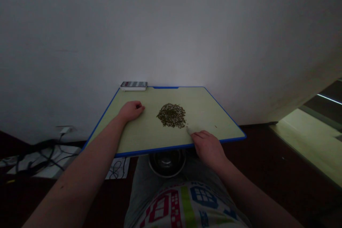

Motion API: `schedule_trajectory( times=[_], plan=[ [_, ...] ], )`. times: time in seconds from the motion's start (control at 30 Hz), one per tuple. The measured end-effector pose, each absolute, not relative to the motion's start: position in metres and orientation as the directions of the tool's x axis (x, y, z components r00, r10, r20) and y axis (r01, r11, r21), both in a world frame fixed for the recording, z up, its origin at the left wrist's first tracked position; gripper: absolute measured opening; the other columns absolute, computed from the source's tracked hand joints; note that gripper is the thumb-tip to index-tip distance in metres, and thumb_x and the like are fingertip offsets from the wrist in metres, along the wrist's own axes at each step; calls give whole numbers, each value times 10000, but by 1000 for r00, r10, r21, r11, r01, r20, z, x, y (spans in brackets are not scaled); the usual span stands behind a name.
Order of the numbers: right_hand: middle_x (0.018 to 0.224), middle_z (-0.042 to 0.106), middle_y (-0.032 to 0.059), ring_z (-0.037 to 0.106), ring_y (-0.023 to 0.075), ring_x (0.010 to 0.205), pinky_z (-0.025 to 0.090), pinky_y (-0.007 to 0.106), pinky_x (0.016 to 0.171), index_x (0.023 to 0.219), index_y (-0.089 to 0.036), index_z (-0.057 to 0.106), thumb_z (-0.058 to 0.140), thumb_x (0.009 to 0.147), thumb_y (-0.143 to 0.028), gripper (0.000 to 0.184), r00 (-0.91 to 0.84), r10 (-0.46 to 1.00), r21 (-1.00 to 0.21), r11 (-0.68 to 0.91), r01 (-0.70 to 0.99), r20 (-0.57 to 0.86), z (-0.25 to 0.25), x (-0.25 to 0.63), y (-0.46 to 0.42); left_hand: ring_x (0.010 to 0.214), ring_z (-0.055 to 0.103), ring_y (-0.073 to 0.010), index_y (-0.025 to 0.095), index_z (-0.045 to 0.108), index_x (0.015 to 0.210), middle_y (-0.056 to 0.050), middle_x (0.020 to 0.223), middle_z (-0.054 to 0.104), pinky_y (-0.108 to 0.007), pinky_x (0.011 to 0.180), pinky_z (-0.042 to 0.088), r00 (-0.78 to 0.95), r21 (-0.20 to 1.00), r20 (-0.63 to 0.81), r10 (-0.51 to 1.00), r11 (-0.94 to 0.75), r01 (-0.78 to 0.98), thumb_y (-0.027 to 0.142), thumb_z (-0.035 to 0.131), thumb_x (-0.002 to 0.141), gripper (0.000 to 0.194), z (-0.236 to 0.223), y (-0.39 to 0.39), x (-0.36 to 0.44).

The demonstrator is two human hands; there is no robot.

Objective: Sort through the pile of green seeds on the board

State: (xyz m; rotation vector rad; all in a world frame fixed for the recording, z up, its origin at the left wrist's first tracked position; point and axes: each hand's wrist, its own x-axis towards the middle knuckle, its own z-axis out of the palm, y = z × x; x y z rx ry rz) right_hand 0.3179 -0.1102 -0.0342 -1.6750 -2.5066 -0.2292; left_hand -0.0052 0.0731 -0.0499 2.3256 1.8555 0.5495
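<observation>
Head view: the left hand (131, 110), loosely curled and holding nothing, rests on the blue-rimmed pale green board (213, 114), seemingly steadying it; the right hand (208, 146), fingers together and empty, touches near the central heap of small dark green seeds (171, 115).

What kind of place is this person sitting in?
Probably a room at home: a small blue-edged table against a bare wall, a pile of small greenish grains on it, and cables on the floor.

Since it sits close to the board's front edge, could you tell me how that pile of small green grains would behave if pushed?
The pile of grains is loose, so it would likely scatter. Strays already lie near the right hand.
</observation>
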Motion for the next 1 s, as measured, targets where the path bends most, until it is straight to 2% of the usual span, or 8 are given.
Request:
schedule_trajectory(
  times=[0.3,0.43,0.57,0.73,0.87,1.0],
  plan=[
    [981,684,99,570,203,928,415,308,844,1009,-154,666,447,829,-135,283,-280,931,58,274,960,233,-38,349,-87,632,538,-174,198,603,704,-55,691,639,-282,561,355,186,284,215,959,-244,927,483,420,758,343,-52,76,-6],
    [913,692,76,582,191,863,429,301,803,927,-175,687,434,842,-164,266,-236,932,41,233,971,275,-37,363,-81,635,538,-175,198,607,707,-51,680,634,-280,570,358,194,292,212,958,-251,923,490,412,761,355,-53,77,-7],
    [882,690,59,583,185,841,433,295,782,911,-187,687,424,870,-195,266,-259,920,-5,272,962,295,-37,365,-89,629,534,-179,198,613,699,-51,673,626,-288,570,356,194,315,226,955,-260,913,489,420,752,353,-55,78,-8],
    [909,691,52,578,174,868,427,282,809,915,-188,678,435,876,-178,246,-367,881,-81,407,910,298,-39,351,-105,634,536,-187,196,614,707,-54,676,619,-297,575,358,183,332,223,958,-251,910,488,428,743,348,-53,76,-6],
    [949,692,60,571,179,903,420,288,843,950,-177,675,452,872,-175,237,-419,861,-65,454,888,289,-40,345,-101,627,531,-184,196,605,699,-53,673,617,-297,571,354,184,324,210,960,-245,914,484,422,749,345,-50,74,-4],
    [931,694,53,571,178,898,417,283,834,920,-178,683,452,870,-183,236,-371,888,-27,392,919,272,-39,352,-81,624,525,-183,195,613,711,-51,674,617,-297,576,352,188,328,205,960,-249,911,484,420,747,349,-50,74,-5]
  ],
)
